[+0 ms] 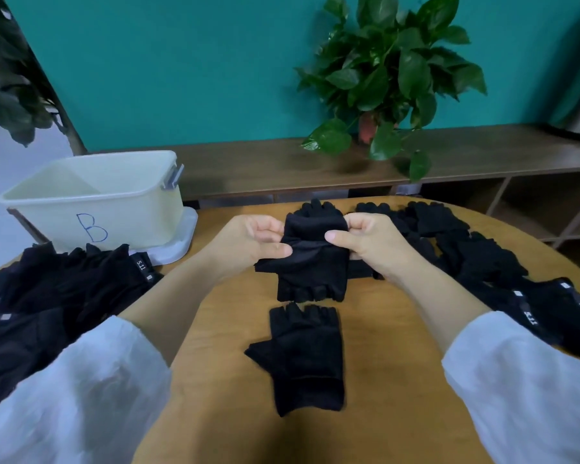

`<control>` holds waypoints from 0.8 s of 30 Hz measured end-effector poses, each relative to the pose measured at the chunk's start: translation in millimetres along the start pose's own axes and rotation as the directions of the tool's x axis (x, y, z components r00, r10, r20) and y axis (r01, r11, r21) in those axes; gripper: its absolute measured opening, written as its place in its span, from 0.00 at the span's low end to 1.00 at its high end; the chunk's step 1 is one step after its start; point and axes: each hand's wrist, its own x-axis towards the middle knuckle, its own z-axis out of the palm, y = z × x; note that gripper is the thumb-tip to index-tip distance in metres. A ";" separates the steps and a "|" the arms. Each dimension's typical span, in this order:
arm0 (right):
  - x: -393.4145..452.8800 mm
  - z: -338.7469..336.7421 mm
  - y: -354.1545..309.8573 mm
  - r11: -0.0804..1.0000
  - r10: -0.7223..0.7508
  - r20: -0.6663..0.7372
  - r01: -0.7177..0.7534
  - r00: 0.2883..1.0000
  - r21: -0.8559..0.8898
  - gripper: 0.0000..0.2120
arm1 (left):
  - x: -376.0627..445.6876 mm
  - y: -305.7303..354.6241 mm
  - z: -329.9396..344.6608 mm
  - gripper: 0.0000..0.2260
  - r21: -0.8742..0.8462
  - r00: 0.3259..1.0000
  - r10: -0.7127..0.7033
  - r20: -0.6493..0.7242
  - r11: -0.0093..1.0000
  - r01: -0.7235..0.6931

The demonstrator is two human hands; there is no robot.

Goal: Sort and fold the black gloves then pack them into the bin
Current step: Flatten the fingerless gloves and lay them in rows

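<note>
A black fingerless glove (310, 266) hangs above the table's middle, cuff up and finger stubs down. My left hand (252, 242) pinches its cuff on the left side, and my right hand (365, 244) pinches the cuff on the right. Below it a second black fingerless glove (303, 356) lies flat on the wooden table (382, 413). A heap of black gloves (57, 296) covers the table's left part, and another heap of black gloves (482, 262) spreads over the right. The pale bin (94, 199), marked with a blue B, stands at the far left on its lid.
A potted green plant (385, 78) stands on a low brown shelf (265, 165) along the teal wall behind the table. The bin looks empty inside. Dark leaves of another plant (7, 78) hang at the upper left.
</note>
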 end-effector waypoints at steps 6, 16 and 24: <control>15.2 6.2 7.7 0.999 -0.021 0.018 0.021 1.000 -0.028 0.09 | 10.1 -10.2 -7.2 0.11 -0.004 1.000 -0.012 -0.011 1.000 0.012; -13.3 11.1 32.5 0.999 -0.050 0.079 0.050 0.996 -0.005 0.07 | -12.6 -32.8 9.3 0.11 0.028 1.000 0.017 -0.002 0.999 -0.016; -52.4 13.8 40.4 0.997 -0.061 0.144 0.068 0.988 -0.043 0.02 | -48.1 -51.4 20.2 0.08 0.147 0.997 0.077 0.021 0.986 -0.079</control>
